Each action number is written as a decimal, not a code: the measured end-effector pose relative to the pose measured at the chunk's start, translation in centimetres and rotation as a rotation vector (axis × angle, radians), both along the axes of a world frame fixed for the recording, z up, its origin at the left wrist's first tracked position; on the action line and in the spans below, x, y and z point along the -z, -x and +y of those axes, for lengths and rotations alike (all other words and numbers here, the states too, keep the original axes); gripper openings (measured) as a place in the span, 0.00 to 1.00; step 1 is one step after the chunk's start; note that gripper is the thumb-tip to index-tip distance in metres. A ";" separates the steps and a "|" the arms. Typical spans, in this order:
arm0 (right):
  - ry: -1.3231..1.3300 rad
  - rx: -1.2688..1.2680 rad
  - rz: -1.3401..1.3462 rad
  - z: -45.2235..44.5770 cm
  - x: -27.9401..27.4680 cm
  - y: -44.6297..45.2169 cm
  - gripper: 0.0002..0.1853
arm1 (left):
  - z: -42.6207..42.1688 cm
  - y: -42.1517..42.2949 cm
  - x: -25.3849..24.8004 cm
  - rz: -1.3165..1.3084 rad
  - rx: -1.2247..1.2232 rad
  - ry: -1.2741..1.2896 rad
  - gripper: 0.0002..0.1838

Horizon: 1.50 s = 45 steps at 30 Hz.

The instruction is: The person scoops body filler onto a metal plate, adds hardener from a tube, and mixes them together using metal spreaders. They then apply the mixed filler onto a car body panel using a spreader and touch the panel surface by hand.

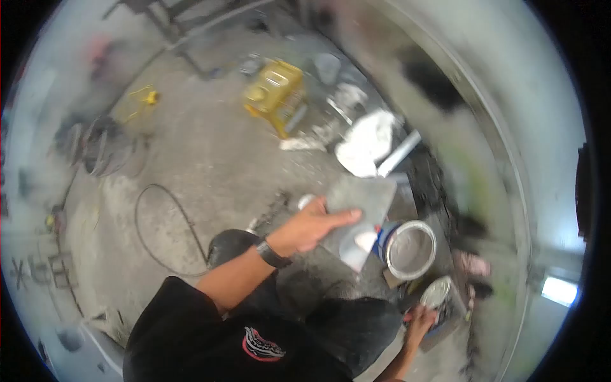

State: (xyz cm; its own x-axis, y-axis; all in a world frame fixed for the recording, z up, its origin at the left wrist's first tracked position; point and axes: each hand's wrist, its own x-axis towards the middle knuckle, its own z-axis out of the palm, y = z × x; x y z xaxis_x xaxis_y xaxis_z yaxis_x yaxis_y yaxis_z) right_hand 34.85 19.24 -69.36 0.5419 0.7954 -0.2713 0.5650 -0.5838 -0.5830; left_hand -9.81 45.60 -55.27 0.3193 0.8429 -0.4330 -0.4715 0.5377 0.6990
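Note:
My left hand (313, 228) grips a flat grey board (372, 194) by its edge, thumb on top and fingers underneath. A pale blob of paste (366, 240) sits on the board's near part. Just right of the board stands an open round can (410, 251) with a blue side and greyish contents. At the lower right, my right hand (420, 320) is closed, fingers bent, beside a small round pale-topped container (436, 291). Blur hides what those fingers hold.
A yellow jerrycan (277, 95) stands on the concrete floor ahead. White crumpled sheeting (367, 143) lies between it and the board. A thin hose or cable loop (170, 226) rests at the left. The curved wall (509, 165) runs close along the right.

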 end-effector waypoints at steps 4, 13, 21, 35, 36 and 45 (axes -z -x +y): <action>0.360 0.036 0.474 -2.4 -2.4 4.5 0.36 | -1.3 1.5 0.1 0.031 0.068 0.082 0.22; -0.059 -0.350 1.221 11.5 -33.7 16.2 0.49 | -6.9 3.0 -9.2 -0.157 -0.060 0.285 0.22; -0.546 -1.153 2.126 17.1 -74.0 30.9 0.50 | -11.8 2.5 -38.7 0.194 0.047 0.133 0.22; -0.697 -1.001 1.934 4.9 -96.4 34.6 0.41 | -16.1 2.8 -52.6 -0.015 0.267 0.053 0.21; -0.728 -0.980 1.918 4.3 -97.1 34.5 0.40 | -16.2 2.2 -51.8 -0.168 0.281 0.120 0.21; -1.047 -0.760 1.604 -0.2 -101.7 31.6 0.35 | -14.3 -2.6 -56.3 -0.152 0.556 0.095 0.21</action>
State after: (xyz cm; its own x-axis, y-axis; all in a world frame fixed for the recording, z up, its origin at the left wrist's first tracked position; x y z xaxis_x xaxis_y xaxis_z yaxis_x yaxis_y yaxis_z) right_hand 3.29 19.01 32.38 -0.1065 0.8331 0.5427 -0.7618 0.2824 -0.5831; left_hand -7.21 31.25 1.05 0.7672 0.4909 -0.4128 -0.1920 0.7898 0.5825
